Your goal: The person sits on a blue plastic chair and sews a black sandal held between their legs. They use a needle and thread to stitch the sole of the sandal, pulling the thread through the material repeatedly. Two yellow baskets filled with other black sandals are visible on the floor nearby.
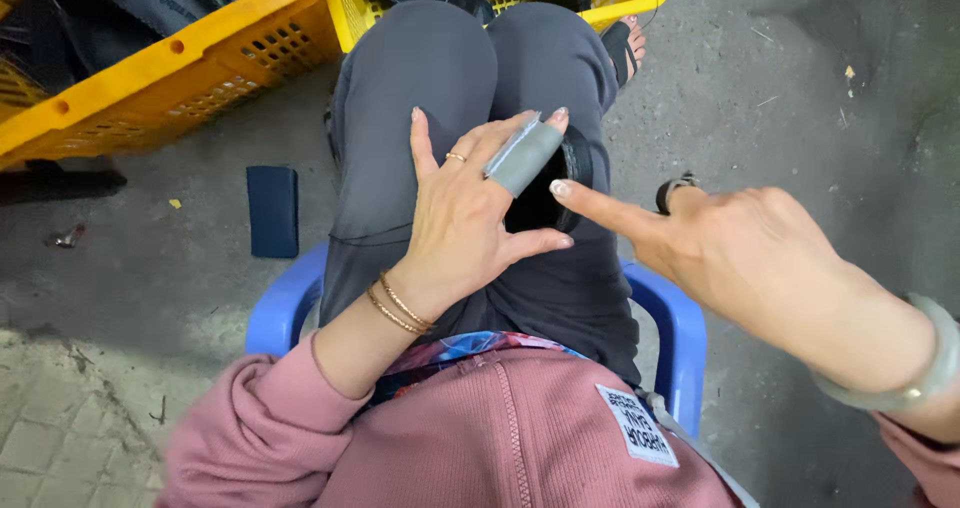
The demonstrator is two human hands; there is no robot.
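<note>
Sole (548, 193), black, lay on our lap, near the right thigh's inner edge, pinned under our left hand (462, 218). Left fingers were spread flat over it, gripping nothing; the middle one wore a grey tape wrap (523, 156). Right hand (745, 258) hovered beside it, index finger (600, 208) stretched out, tip at the sole's rim, other fingers curled around nothing we could see. Judged best: keep the left palm pressing firmly so the sole can't slide off. Yellow crates (190, 68) stood beyond our knees.
</note>
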